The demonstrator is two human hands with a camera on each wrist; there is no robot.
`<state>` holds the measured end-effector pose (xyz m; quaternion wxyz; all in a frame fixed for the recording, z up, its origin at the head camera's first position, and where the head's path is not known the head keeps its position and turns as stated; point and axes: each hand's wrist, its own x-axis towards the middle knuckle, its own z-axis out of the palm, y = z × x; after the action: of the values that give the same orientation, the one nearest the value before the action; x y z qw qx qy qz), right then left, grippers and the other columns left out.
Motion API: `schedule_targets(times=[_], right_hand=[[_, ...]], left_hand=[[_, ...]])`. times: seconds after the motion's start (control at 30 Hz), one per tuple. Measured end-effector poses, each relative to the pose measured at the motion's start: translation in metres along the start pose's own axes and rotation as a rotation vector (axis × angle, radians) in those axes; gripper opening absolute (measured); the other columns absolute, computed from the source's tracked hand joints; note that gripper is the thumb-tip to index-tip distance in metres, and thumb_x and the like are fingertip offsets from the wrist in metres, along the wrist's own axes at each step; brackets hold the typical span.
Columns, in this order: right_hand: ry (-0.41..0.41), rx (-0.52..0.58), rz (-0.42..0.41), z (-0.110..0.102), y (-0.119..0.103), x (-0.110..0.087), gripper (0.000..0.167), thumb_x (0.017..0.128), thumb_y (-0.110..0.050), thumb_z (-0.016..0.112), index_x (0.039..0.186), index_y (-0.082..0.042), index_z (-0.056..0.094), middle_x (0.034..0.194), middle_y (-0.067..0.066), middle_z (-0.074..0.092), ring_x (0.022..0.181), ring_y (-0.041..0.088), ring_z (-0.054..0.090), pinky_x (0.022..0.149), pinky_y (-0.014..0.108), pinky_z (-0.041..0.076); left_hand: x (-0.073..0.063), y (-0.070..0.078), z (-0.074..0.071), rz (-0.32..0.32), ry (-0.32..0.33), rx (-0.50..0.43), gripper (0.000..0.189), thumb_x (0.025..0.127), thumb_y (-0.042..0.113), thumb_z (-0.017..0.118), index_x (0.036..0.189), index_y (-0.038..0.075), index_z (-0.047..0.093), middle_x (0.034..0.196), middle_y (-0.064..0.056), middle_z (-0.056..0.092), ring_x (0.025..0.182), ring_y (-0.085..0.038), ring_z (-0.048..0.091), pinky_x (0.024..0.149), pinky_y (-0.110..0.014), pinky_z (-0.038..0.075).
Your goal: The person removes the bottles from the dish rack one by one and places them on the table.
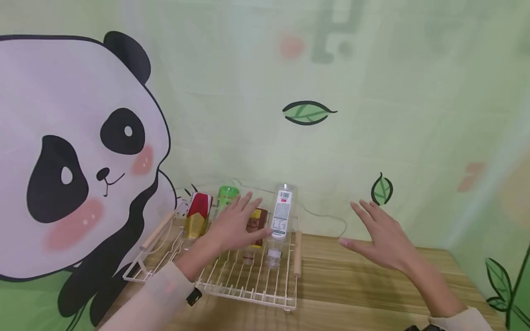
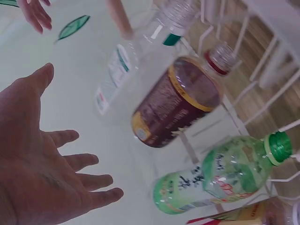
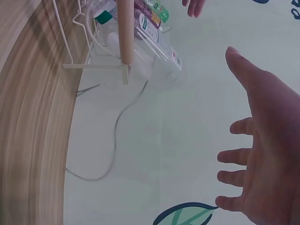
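In the rack a red-gold bottle, green bottle, brown bottle and clear bottle are held side by side — necks pointed down at its wires, bases up. With fingers spread, the left hand is held over the rack, the right hand rightward of it. The green and brown bottles are partly covered; the red-gold one is cut off in the left wrist view.
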<state>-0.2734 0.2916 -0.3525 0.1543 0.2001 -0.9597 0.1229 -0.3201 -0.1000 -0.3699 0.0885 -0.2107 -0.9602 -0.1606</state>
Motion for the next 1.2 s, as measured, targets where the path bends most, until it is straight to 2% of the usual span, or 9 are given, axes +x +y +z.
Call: schedule_targets(times=[0.2,0.43,0.57,0.67,0.8,0.97,1.07,1.2], right_hand=[[0.018,0.067,-0.036,-0.003,-0.007,-0.005,0.097,0.095,-0.061,0.071,0.169,-0.016,0.027,0.17,0.02,0.029,0.154,0.05,0.026,0.111,0.079,0.031],[0.01,0.219,-0.056,0.002,-0.017,-0.006,0.093,0.098,-0.051,0.073,0.17,-0.016,0.025,0.172,0.017,0.027,0.154,0.049,0.026,0.113,0.078,0.03],[0.013,0.287,-0.05,0.008,-0.02,-0.007,0.092,0.099,-0.048,0.072,0.17,-0.017,0.023,0.172,0.017,0.028,0.155,0.048,0.025,0.116,0.076,0.027],[0.023,0.318,-0.046,0.014,-0.02,-0.007,0.09,0.1,-0.046,0.073,0.17,-0.017,0.023,0.171,0.018,0.029,0.155,0.048,0.026,0.116,0.076,0.027],[0.033,0.357,-0.04,0.024,-0.021,-0.01,0.088,0.1,-0.043,0.073,0.169,-0.017,0.025,0.171,0.018,0.03,0.154,0.047,0.027,0.116,0.075,0.028],[0.027,0.409,-0.016,0.032,-0.027,-0.011,0.087,0.101,-0.043,0.071,0.17,-0.019,0.024,0.171,0.017,0.03,0.154,0.047,0.028,0.115,0.077,0.029],[0.028,0.446,0.005,0.037,-0.031,-0.01,0.085,0.102,-0.044,0.07,0.17,-0.022,0.023,0.172,0.015,0.029,0.155,0.046,0.028,0.114,0.077,0.029],[0.044,0.543,0.024,0.048,-0.037,-0.009,0.082,0.103,-0.041,0.069,0.17,-0.023,0.024,0.172,0.011,0.029,0.156,0.041,0.029,0.118,0.072,0.03]], left_hand=[[-0.009,0.015,-0.005,0.038,0.021,-0.011,0.097,0.094,0.076,0.059,0.17,0.024,0.027,0.177,-0.008,0.013,0.161,-0.04,0.011,0.126,-0.064,0.018],[-0.024,0.032,-0.008,0.086,0.022,-0.059,0.096,0.094,0.073,0.064,0.169,0.022,0.031,0.177,-0.006,0.017,0.162,-0.036,0.012,0.126,-0.062,0.018],[-0.032,0.038,-0.007,0.099,0.022,-0.107,0.096,0.093,0.073,0.065,0.168,0.022,0.033,0.176,-0.006,0.021,0.162,-0.035,0.014,0.125,-0.064,0.02],[-0.035,0.038,-0.004,0.105,0.027,-0.108,0.097,0.093,0.076,0.062,0.168,0.021,0.033,0.176,-0.005,0.021,0.162,-0.033,0.015,0.125,-0.063,0.022],[-0.036,0.036,0.0,0.089,0.043,-0.111,0.098,0.092,0.076,0.063,0.168,0.022,0.032,0.176,-0.004,0.02,0.161,-0.03,0.017,0.125,-0.06,0.027],[-0.032,0.032,0.006,0.043,0.091,-0.198,0.098,0.093,0.069,0.069,0.17,0.026,0.027,0.176,-0.003,0.019,0.16,-0.031,0.023,0.121,-0.059,0.034],[-0.027,0.031,0.01,0.011,0.112,-0.247,0.097,0.094,0.07,0.067,0.17,0.031,0.022,0.177,0.001,0.015,0.16,-0.03,0.022,0.119,-0.063,0.035],[-0.018,0.032,0.016,-0.018,0.152,-0.29,0.097,0.094,0.076,0.061,0.17,0.034,0.02,0.177,0.002,0.015,0.16,-0.031,0.024,0.115,-0.068,0.037]])
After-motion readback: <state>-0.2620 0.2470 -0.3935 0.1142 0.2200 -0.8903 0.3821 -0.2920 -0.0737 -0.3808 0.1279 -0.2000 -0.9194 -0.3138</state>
